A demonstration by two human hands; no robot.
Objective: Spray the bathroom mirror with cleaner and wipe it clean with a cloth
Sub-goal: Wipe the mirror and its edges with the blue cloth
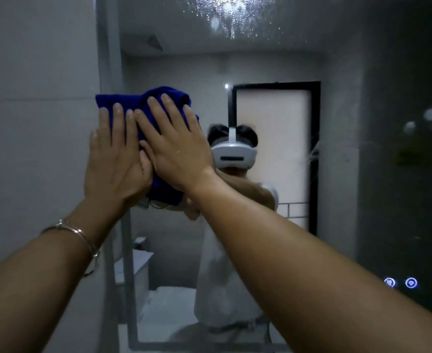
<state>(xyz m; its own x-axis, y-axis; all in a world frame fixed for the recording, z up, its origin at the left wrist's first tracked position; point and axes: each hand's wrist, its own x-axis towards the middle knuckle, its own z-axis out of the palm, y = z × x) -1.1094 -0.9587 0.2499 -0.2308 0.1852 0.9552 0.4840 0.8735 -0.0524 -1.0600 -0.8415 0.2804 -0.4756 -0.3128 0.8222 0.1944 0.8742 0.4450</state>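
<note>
Hands pressing a blue cloth flat against the bathroom mirror.

Forearms are reaching up from the lower corners of the frame, a thin bracelet (82, 234) sitting on the left wrist. Left hand (117, 159) and right hand (176, 146) are lying side by side at centre left, fingers spread flat, both pushing on the bunched blue cloth (143, 100), which is showing above and below them. The cloth is touching the mirror (337, 174) near its left edge. Droplets of spray (231, 19) are clinging to the glass at top centre, and more smears are sitting at the right. Two small lit icons (400, 282) are glowing at lower right.
</note>
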